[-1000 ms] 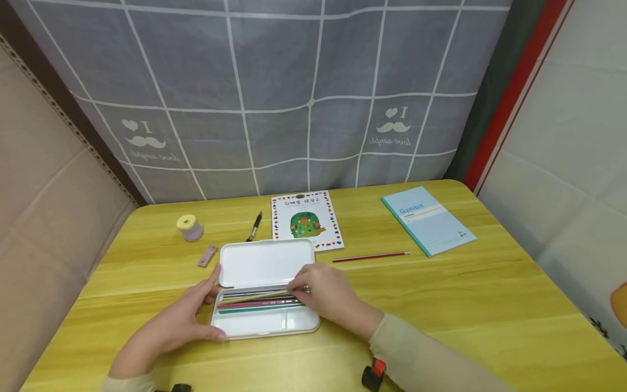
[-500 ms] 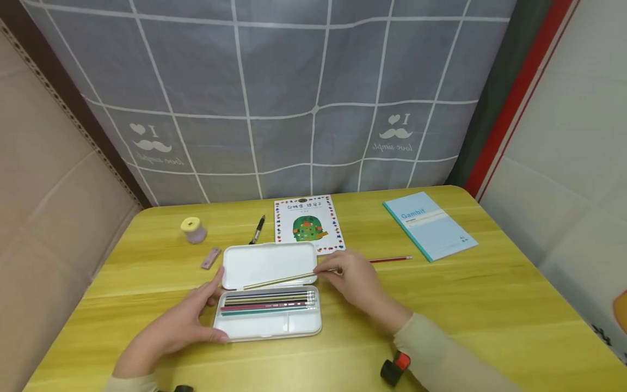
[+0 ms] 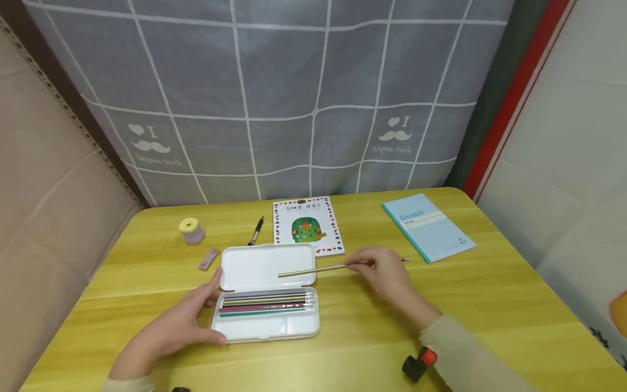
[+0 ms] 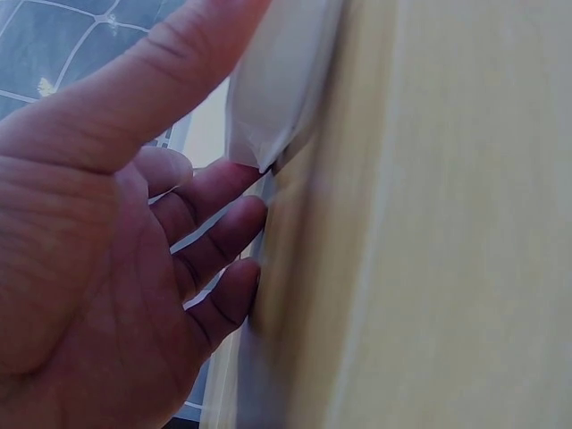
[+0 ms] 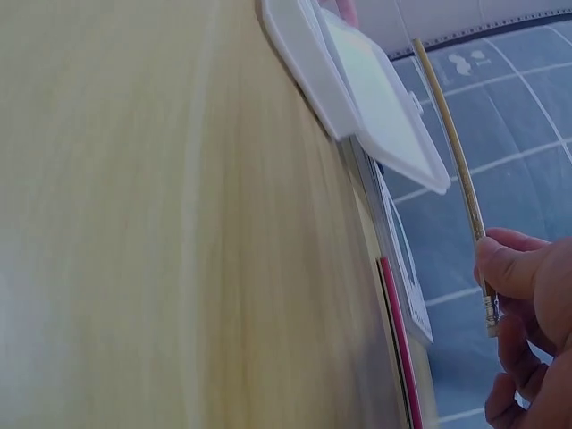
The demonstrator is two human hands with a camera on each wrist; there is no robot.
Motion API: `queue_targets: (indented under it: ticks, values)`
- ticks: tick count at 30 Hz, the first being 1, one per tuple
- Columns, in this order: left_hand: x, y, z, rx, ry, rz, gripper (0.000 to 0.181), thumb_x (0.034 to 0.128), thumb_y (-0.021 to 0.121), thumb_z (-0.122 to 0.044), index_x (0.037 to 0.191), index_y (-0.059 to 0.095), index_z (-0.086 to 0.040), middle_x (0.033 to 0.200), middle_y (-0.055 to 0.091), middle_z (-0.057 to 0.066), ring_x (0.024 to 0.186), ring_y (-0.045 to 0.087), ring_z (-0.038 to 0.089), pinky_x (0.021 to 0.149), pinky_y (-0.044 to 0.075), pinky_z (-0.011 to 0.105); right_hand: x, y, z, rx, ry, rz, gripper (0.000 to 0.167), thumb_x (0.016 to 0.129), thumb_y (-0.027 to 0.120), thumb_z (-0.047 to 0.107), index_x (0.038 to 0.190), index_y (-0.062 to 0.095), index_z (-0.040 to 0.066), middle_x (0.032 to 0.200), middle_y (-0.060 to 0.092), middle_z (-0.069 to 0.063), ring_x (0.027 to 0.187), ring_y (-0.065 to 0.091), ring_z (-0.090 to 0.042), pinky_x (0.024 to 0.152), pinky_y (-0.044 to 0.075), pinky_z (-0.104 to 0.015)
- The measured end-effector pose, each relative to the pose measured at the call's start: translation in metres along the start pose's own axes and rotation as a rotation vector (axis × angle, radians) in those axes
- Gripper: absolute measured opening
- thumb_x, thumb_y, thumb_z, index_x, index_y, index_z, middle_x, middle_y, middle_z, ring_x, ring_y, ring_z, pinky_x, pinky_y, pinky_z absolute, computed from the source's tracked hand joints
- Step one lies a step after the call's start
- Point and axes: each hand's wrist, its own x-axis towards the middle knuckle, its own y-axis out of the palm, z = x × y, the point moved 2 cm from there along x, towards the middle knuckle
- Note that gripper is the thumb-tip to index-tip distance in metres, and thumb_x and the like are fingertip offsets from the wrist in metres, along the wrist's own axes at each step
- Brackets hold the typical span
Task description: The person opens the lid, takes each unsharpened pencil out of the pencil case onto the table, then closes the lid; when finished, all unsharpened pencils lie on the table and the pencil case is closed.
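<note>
In the head view a white pencil case (image 3: 266,330) lies with its lid folded back, several pencils (image 3: 264,306) lined up in its base. My left hand (image 3: 178,321) holds the case at its left end, thumb at the near corner and fingers by the hinge; the left wrist view shows the thumb along the white case wall (image 4: 281,89). Right of the case, my right hand (image 3: 384,272) pinches a gold pencil (image 3: 311,270) near its eraser end, above the table. Its far end extends over the lid. A red pencil (image 5: 399,340) lies beyond, partly covered by the right hand in the head view.
Behind the case lie a picture book (image 3: 308,226) and a black pen (image 3: 256,231). To the left are a small pinkish block (image 3: 208,259) and a yellow-topped cylinder (image 3: 191,231). A light-blue notebook (image 3: 428,227) lies at the back right of the table (image 3: 392,348).
My right hand has lifted the gold pencil out of the case and carried it right, clear of the base. The left hand stays at the case's left end.
</note>
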Motion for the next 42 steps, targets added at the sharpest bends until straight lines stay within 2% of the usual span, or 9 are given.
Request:
queue_targets:
  ticks: [7, 15, 25, 42]
  values:
    - [0.000, 0.002, 0.000, 0.007, 0.002, -0.006, 0.135, 0.0697, 0.092, -0.051, 0.167, 0.010, -0.006, 0.136, 0.059, 0.004, 0.114, 0.053, 0.011, 0.103, 0.047, 0.034, -0.010, -0.015, -0.025, -0.046, 0.020, -0.045, 0.012, 0.089, 0.082, 0.007, 0.092, 0.085, 0.018, 0.095, 0.078, 0.004, 0.086, 0.069, -0.015, 0.074, 0.055, -0.032]
    - [-0.001, 0.002, 0.000, -0.010, -0.011, 0.010, 0.135, 0.0707, 0.092, -0.048, 0.168, 0.008, -0.006, 0.136, 0.059, 0.003, 0.115, 0.053, 0.010, 0.104, 0.045, 0.030, -0.017, -0.025, -0.050, -0.064, 0.076, -0.046, 0.011, 0.088, 0.084, 0.010, 0.092, 0.085, 0.020, 0.095, 0.079, 0.004, 0.087, 0.070, -0.016, 0.073, 0.054, -0.030]
    - [0.000, 0.000, -0.002, 0.001, -0.011, 0.017, 0.134, 0.0711, 0.092, -0.048, 0.167, 0.008, -0.005, 0.137, 0.059, 0.002, 0.115, 0.053, 0.010, 0.103, 0.045, 0.029, -0.020, -0.032, -0.060, -0.120, 0.107, -0.021, 0.007, 0.091, 0.081, 0.011, 0.093, 0.085, 0.016, 0.098, 0.079, 0.000, 0.092, 0.072, -0.022, 0.084, 0.056, -0.044]
    - [-0.001, 0.002, -0.004, 0.024, -0.013, 0.011, 0.135, 0.0712, 0.091, -0.051, 0.167, 0.008, -0.005, 0.138, 0.058, 0.003, 0.117, 0.053, 0.015, 0.103, 0.046, 0.035, -0.024, -0.041, -0.072, -0.157, 0.147, -0.015, 0.006, 0.092, 0.080, 0.010, 0.092, 0.084, 0.014, 0.100, 0.079, -0.007, 0.096, 0.072, -0.031, 0.088, 0.055, -0.052]
